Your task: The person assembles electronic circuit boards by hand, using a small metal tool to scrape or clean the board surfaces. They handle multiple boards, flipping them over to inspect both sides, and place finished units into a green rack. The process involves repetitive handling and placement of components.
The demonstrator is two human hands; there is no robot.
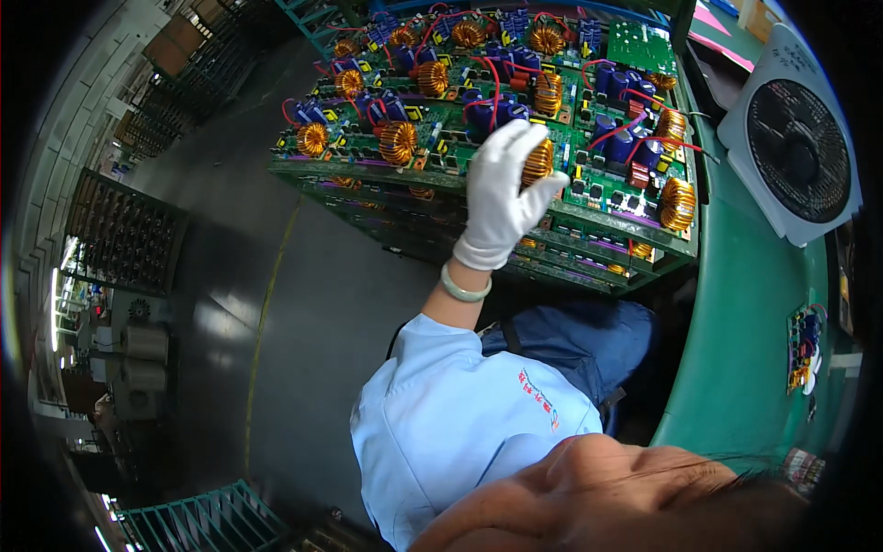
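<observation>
My left hand (pixel 504 189), in a white glove, reaches over the near edge of a rack's top tier. Its fingers are curved and its thumb is held apart from them. A copper-wound ring coil (pixel 538 164) shows between thumb and fingers; whether the glove touches it I cannot tell. This coil stands among green circuit boards (pixel 441 120) crowded with blue capacitors (pixel 618 145), red wires and more coils, such as one (pixel 398 143) to the left and one (pixel 678 204) at the right corner. My right hand is out of view.
More boards fill the rack's lower tiers (pixel 607 253). On the right, a green bench (pixel 736 340) carries a white fan (pixel 793 143) and a single circuit board (pixel 803 350). A yellow line (pixel 262 322) crosses the grey floor; dark racks (pixel 124 230) stand at far left.
</observation>
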